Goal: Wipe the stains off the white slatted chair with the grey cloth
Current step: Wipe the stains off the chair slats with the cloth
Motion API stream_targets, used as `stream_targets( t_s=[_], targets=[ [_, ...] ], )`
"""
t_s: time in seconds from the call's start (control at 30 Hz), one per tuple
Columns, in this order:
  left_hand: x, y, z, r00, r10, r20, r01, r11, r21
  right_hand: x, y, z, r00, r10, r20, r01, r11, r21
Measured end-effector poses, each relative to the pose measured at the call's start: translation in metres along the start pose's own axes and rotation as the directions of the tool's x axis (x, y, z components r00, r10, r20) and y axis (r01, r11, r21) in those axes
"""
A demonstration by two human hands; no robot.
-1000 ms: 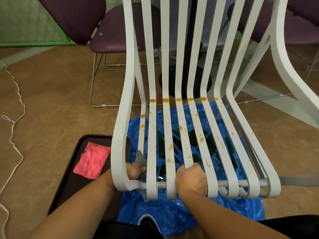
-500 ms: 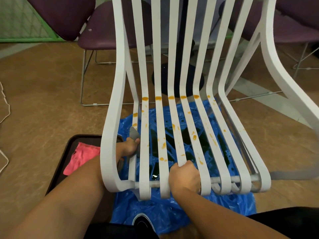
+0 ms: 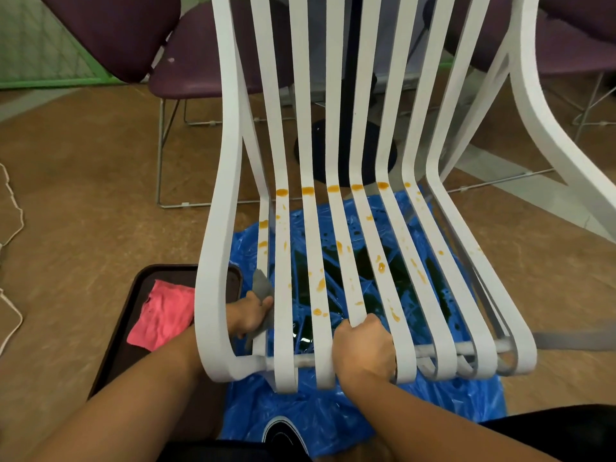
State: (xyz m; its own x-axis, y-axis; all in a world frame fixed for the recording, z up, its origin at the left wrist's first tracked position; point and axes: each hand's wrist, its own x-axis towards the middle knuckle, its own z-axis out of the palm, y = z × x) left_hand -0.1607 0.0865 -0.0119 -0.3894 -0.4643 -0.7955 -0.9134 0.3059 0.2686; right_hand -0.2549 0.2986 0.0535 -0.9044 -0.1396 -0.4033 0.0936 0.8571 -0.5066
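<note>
The white slatted chair (image 3: pixel 283 295) stands in front of me, its seat slats dotted with orange stains (image 3: pixel 333 189) along the bend and further down. My left hand (image 3: pixel 248 313) reaches between the outer frame and the first thin slat and grips the grey cloth (image 3: pixel 261 288), pressed against that slat low on the seat. My right hand (image 3: pixel 365 348) is closed around a middle slat near the front crossbar.
A blue plastic sheet (image 3: pixel 333 421) lies on the floor under the chair. A dark tray (image 3: pixel 133 311) with a pink cloth (image 3: pixel 163 313) sits at the left. Purple chairs (image 3: pixel 200 68) and a black table base (image 3: pixel 343 151) stand behind. A white cord (image 3: pixel 13 208) runs along the left floor.
My left hand with the grey cloth slid up the first thin slat, then back down a little. My right hand has kept its hold on the middle slat.
</note>
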Motion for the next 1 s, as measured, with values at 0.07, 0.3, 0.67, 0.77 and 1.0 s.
stream_targets(
  t_s=[0.07,0.3,0.67,0.77,1.0],
  targets=[
    [0.008,0.01,-0.011,1.0,-0.015,-0.027,0.015,1.0,-0.026,0.0,0.001,0.0,1.0,-0.008,-0.008,0.008,1.0,0.003],
    [0.035,0.051,-0.06,0.99,-0.091,-0.107,0.083,0.993,-0.081,0.0,0.0,0.003,0.999,-0.011,-0.039,0.012,1.0,0.008],
    [0.052,0.065,-0.085,0.99,-0.1,-0.096,0.095,0.993,-0.064,0.002,0.0,0.006,0.998,-0.009,-0.056,0.007,0.999,-0.033],
    [0.044,0.061,-0.077,0.993,-0.077,-0.085,0.072,0.996,-0.061,0.002,0.0,0.005,0.999,-0.008,-0.047,0.007,1.0,-0.025],
    [0.009,0.029,-0.034,0.981,-0.168,0.097,0.178,0.978,-0.111,0.0,-0.001,0.004,0.999,-0.013,-0.039,0.013,1.0,-0.008]
  ],
)
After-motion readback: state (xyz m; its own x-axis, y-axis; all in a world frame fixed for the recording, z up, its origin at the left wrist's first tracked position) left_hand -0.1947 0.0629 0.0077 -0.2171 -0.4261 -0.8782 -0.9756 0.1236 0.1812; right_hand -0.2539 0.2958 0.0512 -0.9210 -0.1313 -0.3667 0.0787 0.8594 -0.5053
